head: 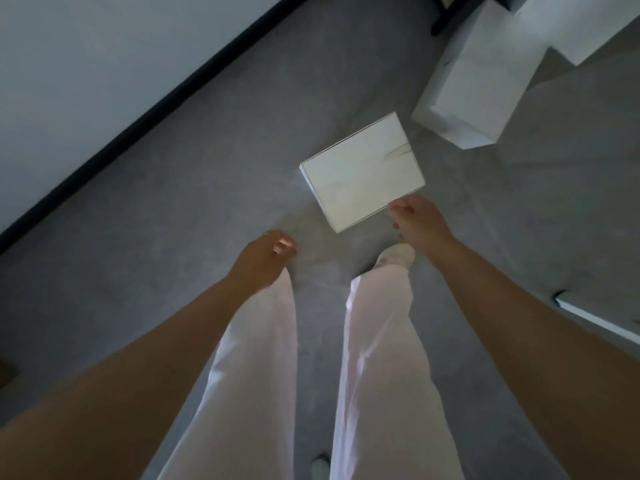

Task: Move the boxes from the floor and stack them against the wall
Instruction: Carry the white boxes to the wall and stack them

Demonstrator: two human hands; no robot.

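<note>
A small white box (362, 173) lies flat on the grey floor just ahead of my feet. My right hand (419, 220) reaches down to its near right corner, with the fingers bent at the box's edge and no grip that I can see. My left hand (263, 258) hangs lower left of the box, a hand's width from it, fingers loosely curled and holding nothing. A longer white box (485, 74) lies on the floor beyond, to the upper right. Another white box (581, 26) sits behind that one at the top right.
The pale wall (104, 46) with a black baseboard (156, 109) runs diagonally across the left. A dark furniture leg (446, 15) stands by the far boxes. A flat white object (595, 320) lies at the right edge. My legs in white trousers (377, 341) fill the lower middle.
</note>
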